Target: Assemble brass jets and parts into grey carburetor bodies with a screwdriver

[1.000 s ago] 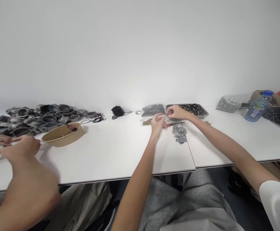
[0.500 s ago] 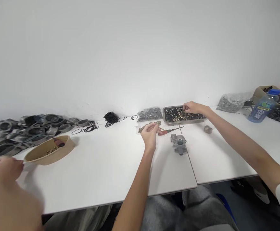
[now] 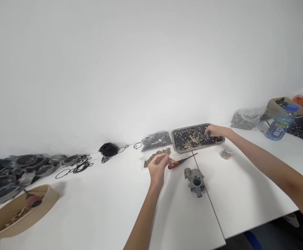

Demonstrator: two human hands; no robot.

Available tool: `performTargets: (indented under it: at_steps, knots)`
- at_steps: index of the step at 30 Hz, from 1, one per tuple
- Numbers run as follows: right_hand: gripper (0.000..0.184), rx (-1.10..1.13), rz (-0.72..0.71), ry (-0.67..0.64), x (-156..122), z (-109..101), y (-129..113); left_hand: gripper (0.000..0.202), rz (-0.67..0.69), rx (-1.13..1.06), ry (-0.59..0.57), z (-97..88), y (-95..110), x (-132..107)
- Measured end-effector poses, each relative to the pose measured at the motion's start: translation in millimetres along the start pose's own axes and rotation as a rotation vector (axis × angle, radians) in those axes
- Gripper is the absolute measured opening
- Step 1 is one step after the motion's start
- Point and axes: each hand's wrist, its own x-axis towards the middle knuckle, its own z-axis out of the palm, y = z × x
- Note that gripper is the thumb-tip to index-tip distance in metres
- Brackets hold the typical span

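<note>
My left hand [image 3: 156, 169] is pinched just above the table, beside a bag of small brass parts [image 3: 158, 156]. A thin brass-coloured piece [image 3: 171, 159] sticks out from its fingertips. Close to it lies a screwdriver [image 3: 174, 165] with a red handle, its shaft pointing at the metal tray [image 3: 185, 151]. My right hand [image 3: 214, 130] reaches into the right side of that tray, among black and brass small parts; its fingers are closed and what they hold is hidden. Nearer to me, a grey metal carburetor body [image 3: 197, 183] stands on the table.
Left are a beige bowl [image 3: 50, 202] holding brass parts and a red-handled tool, a pile of grey metal castings [image 3: 28, 166] and black rubber rings [image 3: 108, 149]. A bag of grey parts [image 3: 156, 140] touches the wall. Right are a small clear container [image 3: 226, 154] and a blue-capped bottle [image 3: 281, 123].
The view has tilted and shifted, and another person's hand at the left edge is gone from view. My right hand has moved further right in the tray. My left hand keeps its pinch.
</note>
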Motion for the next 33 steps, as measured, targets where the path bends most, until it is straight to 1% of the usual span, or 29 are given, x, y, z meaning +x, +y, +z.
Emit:
performTargets:
  at_steps: [2, 4, 6, 8, 10, 11, 12, 13, 15, 16, 18, 20, 22, 25, 28, 33]
  knots:
    - [0.026, 0.034, 0.013, 0.028, -3.5, -6.3, -0.6, 0.04, -0.042, -0.006, 0.01, -4.4, -5.0, -1.5]
    - [0.016, 0.078, 0.025, 0.083, -9.5, -14.3, -2.5, 0.041, -0.054, -0.019, 0.023, -7.9, -7.5, -1.3]
    - [0.015, 0.126, 0.026, 0.169, -17.6, -22.2, -9.5, 0.04, -0.056, -0.041, 0.038, -9.9, -8.0, 0.2]
    - [0.022, 0.178, 0.006, 0.264, -26.2, -26.6, -26.5, 0.04, -0.053, -0.06, 0.049, -10.2, -7.3, 1.5]
    - [0.029, 0.245, -0.036, 0.326, -33.5, -23.7, -55.1, 0.038, -0.049, -0.077, 0.056, -9.0, -6.0, 1.7]
    - [0.028, 0.366, -0.071, 0.348, -36.4, -18.8, -72.4, 0.037, -0.048, -0.083, 0.056, -8.1, -5.1, 1.3]
    - [0.025, 0.462, -0.105, 0.329, -38.9, -11.7, -90.4, 0.036, -0.047, -0.085, 0.054, -7.0, -4.0, 0.7]
    - [0.021, 0.524, -0.141, 0.268, -40.8, -3.1, -107.9, 0.035, -0.042, -0.085, 0.052, -5.9, -2.8, 0.0]
    - [0.012, 0.573, -0.192, 0.161, -42.4, 16.1, -137.4, 0.034, -0.02, -0.083, 0.048, -4.0, -0.2, -1.3]
    - [0.01, 0.584, -0.22, 0.124, -41.9, 25.3, -148.1, 0.034, -0.007, -0.081, 0.045, -3.4, 0.8, -1.8]
    - [0.007, 0.59, -0.259, 0.091, -38.7, 40.4, -161.0, 0.034, 0.015, -0.075, 0.037, -3.4, 2.0, -2.2]
    - [0.005, 0.61, -0.284, 0.075, -34.6, 50.1, -164.8, 0.034, 0.036, -0.052, 0.029, -4.8, 1.8, -2.1]
    - [0.007, 0.654, -0.294, 0.047, -32.2, 54.8, -164.0, 0.034, 0.064, -0.015, 0.025, -6.8, 0.6, -1.7]
    - [0.011, 0.712, -0.291, 0.021, -33.8, 56.1, -161.7, 0.033, 0.095, 0.032, 0.003, -8.1, -1.8, -1.7]
    - [0.011, 0.74, -0.264, 0.04, -39.4, 56.1, -161.5, 0.03, 0.123, 0.082, -0.048, -5.9, -3.3, -4.2]
    - [0.018, 0.923, -0.219, 0.032, -48.0, 59.7, -162.3, 0.022, 0.268, 0.18, -0.136, 1.6, -4.5, -13.6]
